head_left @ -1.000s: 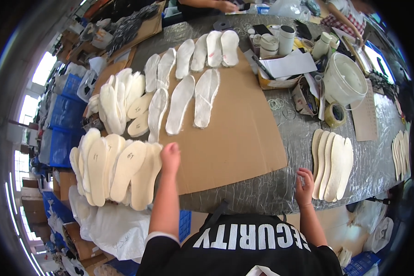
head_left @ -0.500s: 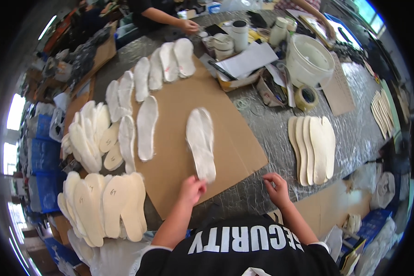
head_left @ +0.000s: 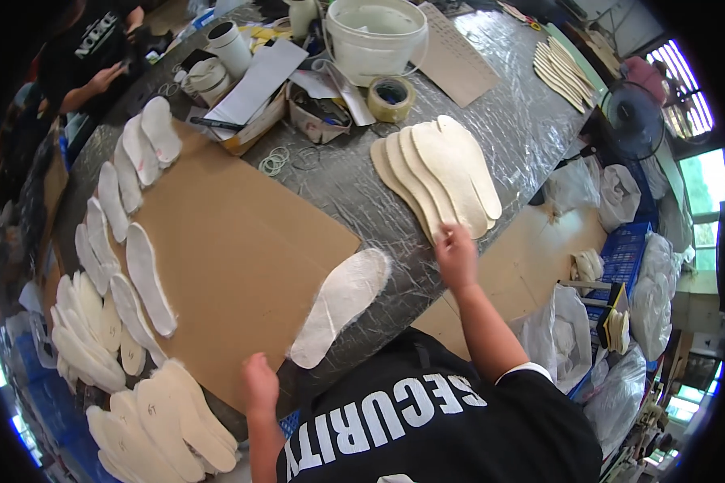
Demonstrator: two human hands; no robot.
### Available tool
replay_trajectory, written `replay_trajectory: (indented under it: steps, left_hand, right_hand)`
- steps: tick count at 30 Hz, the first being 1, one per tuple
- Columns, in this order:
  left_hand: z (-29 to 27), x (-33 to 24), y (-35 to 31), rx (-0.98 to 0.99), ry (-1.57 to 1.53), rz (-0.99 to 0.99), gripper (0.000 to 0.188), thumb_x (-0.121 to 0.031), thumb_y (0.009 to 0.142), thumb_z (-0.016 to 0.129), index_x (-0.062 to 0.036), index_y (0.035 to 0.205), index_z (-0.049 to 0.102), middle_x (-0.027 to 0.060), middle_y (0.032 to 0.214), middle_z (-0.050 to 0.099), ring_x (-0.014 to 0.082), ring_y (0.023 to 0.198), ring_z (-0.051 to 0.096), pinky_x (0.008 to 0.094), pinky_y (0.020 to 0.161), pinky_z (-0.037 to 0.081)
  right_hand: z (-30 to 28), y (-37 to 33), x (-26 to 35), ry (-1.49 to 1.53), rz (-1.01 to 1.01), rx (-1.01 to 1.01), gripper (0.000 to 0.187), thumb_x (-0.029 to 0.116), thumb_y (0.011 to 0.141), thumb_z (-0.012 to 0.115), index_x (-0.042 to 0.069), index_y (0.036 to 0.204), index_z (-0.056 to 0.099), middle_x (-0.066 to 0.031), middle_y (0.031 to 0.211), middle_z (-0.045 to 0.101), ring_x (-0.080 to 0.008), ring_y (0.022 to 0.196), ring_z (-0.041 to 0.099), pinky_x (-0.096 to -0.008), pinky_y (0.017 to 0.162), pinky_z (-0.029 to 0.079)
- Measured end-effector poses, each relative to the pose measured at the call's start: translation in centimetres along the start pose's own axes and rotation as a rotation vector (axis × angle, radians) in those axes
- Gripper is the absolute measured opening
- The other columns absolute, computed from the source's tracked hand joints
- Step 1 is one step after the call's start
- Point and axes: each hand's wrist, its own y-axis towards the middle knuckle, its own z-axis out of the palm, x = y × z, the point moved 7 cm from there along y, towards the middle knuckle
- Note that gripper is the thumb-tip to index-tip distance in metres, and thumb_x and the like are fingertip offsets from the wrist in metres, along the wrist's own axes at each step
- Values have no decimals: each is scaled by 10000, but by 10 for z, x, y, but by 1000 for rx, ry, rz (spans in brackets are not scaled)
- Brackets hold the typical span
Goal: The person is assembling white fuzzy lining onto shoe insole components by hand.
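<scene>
My right hand [head_left: 457,256] reaches the near end of a fanned stack of cream insoles [head_left: 439,173], its fingers closed at the edge of one. A white fleecy insole [head_left: 341,307] lies slantwise across the right edge of the brown cardboard sheet [head_left: 234,233]. Left of that insole's heel, and apart from it, is my left hand [head_left: 260,385] at the cardboard's near edge. Its fingers are blurred, and I see nothing held in it.
White insoles [head_left: 149,278] line the cardboard's left side, with heaped insoles [head_left: 165,427] nearer me. Beyond stand a white bucket [head_left: 374,44], a tape roll [head_left: 391,98] and a box of tools [head_left: 254,121]. More insoles [head_left: 564,72] lie far right. Another person [head_left: 89,64] stands far left.
The view has swung right. My left hand has let go of the fleecy insole, which now lies turned at the cardboard's right edge. My right hand has moved onto the cream stack.
</scene>
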Motion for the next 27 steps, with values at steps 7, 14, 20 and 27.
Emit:
replay_trajectory:
  steps: [7, 14, 20, 27]
  left_hand:
    - [2, -154, 42, 87, -153, 395, 132, -63, 851, 583, 7, 953, 630, 184, 974, 617, 368, 940, 577, 444, 842, 467]
    - [127, -373, 61, 206, -204, 1057, 413, -16, 758, 605, 69, 1159, 551, 213, 1249, 522, 363, 1238, 456, 432, 1067, 360]
    - [169, -402, 72, 260, 209, 1077, 411, -44, 796, 514, 106, 1178, 537, 225, 1247, 512, 366, 1245, 449, 430, 1105, 316]
    - [168, -405, 81, 286, 64, 970, 325, 0, 747, 556, 80, 1053, 631, 214, 1112, 593, 343, 1170, 504, 408, 1017, 399]
  right_hand:
    - [-76, 88, -122, -223, 365, 12, 299, 283, 782, 711, -3, 856, 668, -169, 785, 662, -298, 728, 640, -387, 690, 497]
    - [-41, 78, -85, -164, 281, 306, 353, 339, 740, 744, -7, 774, 681, -189, 730, 670, -315, 717, 665, -385, 695, 513]
    - [-16, 78, -102, 661, 793, 518, 180, 143, 861, 647, 42, 746, 552, -67, 666, 582, -148, 564, 563, -291, 481, 468]
    - [-139, 183, 28, 2169, 386, 514, 54, 79, 947, 504, 37, 964, 534, -81, 870, 616, -119, 742, 591, -241, 634, 509]
